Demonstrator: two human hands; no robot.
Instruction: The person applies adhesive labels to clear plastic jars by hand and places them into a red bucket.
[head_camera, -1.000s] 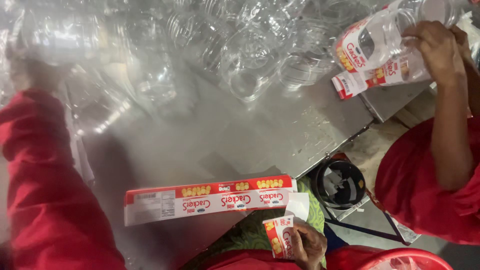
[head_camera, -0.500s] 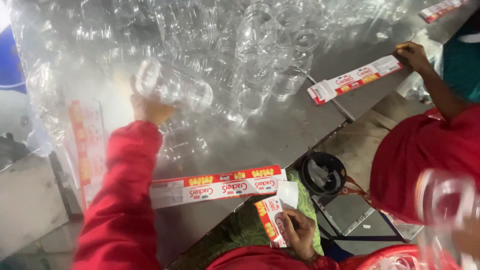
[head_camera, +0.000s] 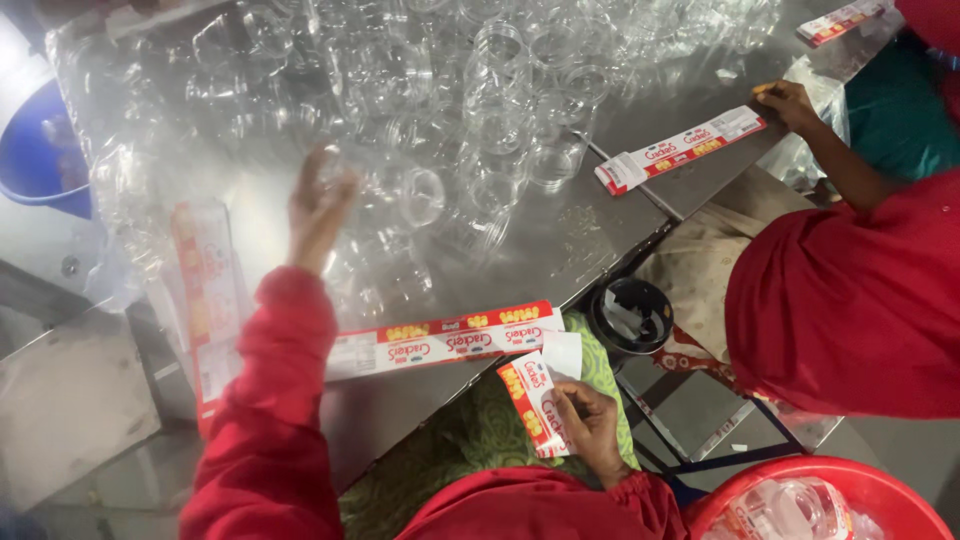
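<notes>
1. Left hand (head_camera: 318, 205): I see it raised above the steel table (head_camera: 590, 225), fingers spread wide and holding nothing. It is blurred; its fingertips lie just beside a clear plastic jar (head_camera: 405, 195) resting on its side on the table.
2. Right hand (head_camera: 590, 425): I see it below the near edge of the table, over my lap, pinching a curled red-and-white label (head_camera: 535, 400) between thumb and fingers.
3. A long label strip (head_camera: 440, 340) lies flat along the near edge of the table, between my two hands.
4. A heap of clear jars (head_camera: 500, 90) covers the far part of the table, beyond the left hand.
5. Another label stack (head_camera: 205, 290) lies on the table's left side, beside my red sleeve.
6. At the table's right corner, a co-worker's hand (head_camera: 790, 100) touches a second label strip (head_camera: 680, 150).
7. A red tub (head_camera: 880, 485) of labelled jars stands off the table, right of my right hand.
</notes>
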